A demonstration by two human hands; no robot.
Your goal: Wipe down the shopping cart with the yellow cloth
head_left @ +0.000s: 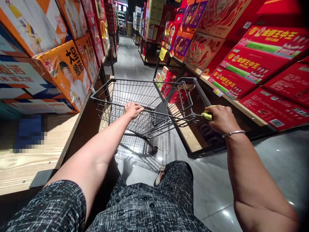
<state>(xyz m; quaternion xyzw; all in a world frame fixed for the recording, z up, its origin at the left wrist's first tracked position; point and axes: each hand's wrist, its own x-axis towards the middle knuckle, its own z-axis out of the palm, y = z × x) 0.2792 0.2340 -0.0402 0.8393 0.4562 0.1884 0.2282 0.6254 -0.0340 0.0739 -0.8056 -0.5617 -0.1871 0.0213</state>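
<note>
Two hands on one wire shopping cart [145,96], right in the middle of a shop aisle. Left hand [132,110] resting palm-down on the near rim of the basket, fingers curled loosely over the top wire, left of centre. Right hand [222,118] closed tight around the yellow handle grip [207,115] at the cart's right end, knuckles up, a thin silver bangle [233,132] sitting at the wrist. Cart tilted across the view, nose pointing up the aisle and a touch leftward, basket showing bare mesh, child-seat flap [180,101] folded against the near end. Lower frame and wheels down on glossy grey floor tiles [217,180], hard reflections and shadows beneath. To the left, a pale wooden display platform [36,151] just beside the cart, stacked orange and white cartons [65,69] leaning above it. To the right, a low wooden shelf [190,135] touching close to the cart's flank, sloped racks of red gift boxes [251,64] above, small price tags along the edge. Further red packages [169,79] visible through the mesh beyond the cart, exact kind hard to make out from here. Down at the bottom, dark patterned clothing [149,203] and possibly a sandalled foot [159,176] stepping close behind the cart's rear wheels. Far up the aisle, more shelving, too small to read.
</note>
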